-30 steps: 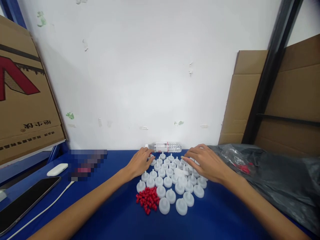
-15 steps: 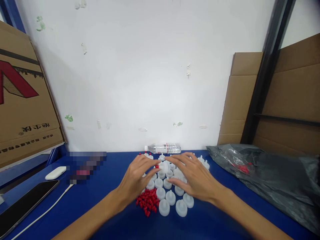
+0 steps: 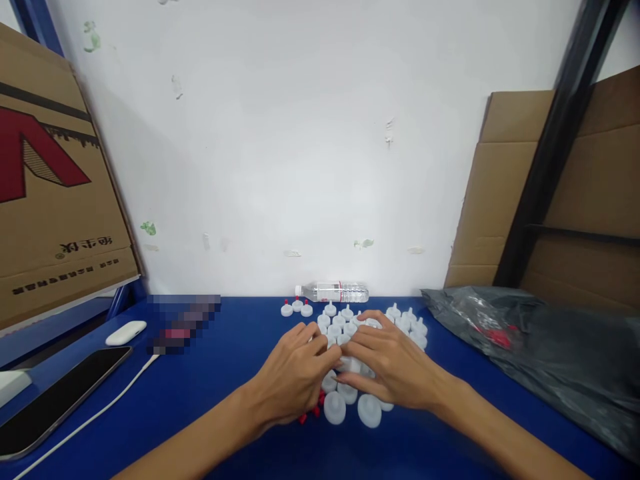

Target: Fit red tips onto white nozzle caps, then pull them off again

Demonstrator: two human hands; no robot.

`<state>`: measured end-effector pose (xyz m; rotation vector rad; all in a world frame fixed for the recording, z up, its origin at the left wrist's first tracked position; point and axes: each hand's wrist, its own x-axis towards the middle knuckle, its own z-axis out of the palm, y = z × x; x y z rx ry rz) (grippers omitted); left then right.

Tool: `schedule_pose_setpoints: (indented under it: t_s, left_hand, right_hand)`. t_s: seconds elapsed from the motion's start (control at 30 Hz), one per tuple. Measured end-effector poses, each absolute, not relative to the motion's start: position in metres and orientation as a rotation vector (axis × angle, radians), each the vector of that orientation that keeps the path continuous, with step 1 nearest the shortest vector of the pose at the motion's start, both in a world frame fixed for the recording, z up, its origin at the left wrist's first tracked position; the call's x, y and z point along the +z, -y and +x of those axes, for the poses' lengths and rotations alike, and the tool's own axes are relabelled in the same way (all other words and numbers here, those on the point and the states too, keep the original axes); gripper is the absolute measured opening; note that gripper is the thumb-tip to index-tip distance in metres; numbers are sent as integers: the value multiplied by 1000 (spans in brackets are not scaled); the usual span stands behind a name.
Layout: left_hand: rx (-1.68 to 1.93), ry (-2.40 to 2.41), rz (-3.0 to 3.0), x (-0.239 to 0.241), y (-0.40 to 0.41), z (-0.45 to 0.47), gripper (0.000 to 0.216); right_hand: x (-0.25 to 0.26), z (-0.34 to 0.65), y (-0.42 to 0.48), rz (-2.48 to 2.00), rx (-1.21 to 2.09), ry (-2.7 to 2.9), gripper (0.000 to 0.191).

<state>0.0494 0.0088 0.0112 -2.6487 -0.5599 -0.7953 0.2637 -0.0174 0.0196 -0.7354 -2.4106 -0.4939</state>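
Both my hands lie close together over a spread of several white plastic caps (image 3: 370, 411) on the blue table (image 3: 225, 373). My left hand (image 3: 295, 377) is curled, its fingertips pressed to those of my right hand (image 3: 395, 363) around a white cap (image 3: 350, 364). What the left fingers pinch is hidden. A few small red caps (image 3: 310, 415) peek out from under my left hand; the rest of that pile is covered. Three white caps with red tips (image 3: 296, 307) stand apart at the back left of the spread.
A clear water bottle (image 3: 333, 291) lies along the wall. A black plastic bag (image 3: 540, 347) fills the right side. On the left are a phone (image 3: 55, 400), a white case (image 3: 126, 332) and a white cable (image 3: 90, 417). Cardboard boxes (image 3: 50, 200) stand at both sides.
Both hands have pulled back from the far edge of the caps toward me and come together. My left hand now covers the red pile. White caps with red tips show at the back.
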Motion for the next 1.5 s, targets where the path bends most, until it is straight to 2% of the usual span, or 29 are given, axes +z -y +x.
schedule_pose_setpoints:
  t_s: [0.17,0.27,0.4,0.53,0.67,0.83,1.1,1.5]
  left_hand:
    - [-1047,795,-2804,16,-7,46,34]
    - [-1121,963,-2783,21,-16,33,38]
    - [-921,783,-2793,28,-25,21,31]
    - [-800,691,-2774,28,-23,23,22]
    - [-749,667,-2771,25,-20,25,24]
    - [-678,572,-2793,24,-23,23,24]
    - [-525,631,-2836,22,-22,22,25]
    - [-418,657,-2885,22,-18,22,13]
  right_hand:
    - [27,279,10,-732,-637,2360,18]
    - [36,303,1,-882,-739,2231,14]
    - [41,332,-12,-1199,-759,2071,17]
    - [37,342,-20,-1389,-660,1990,12]
    - [34,346,-24,-1457,-538,2044,9]
    - [29,353,-29,-1601,-530,2054,19]
    - [26,354,-28,-1730,-522,2092,25]
    - [27,350,-26,-1777,-486,2151,20]
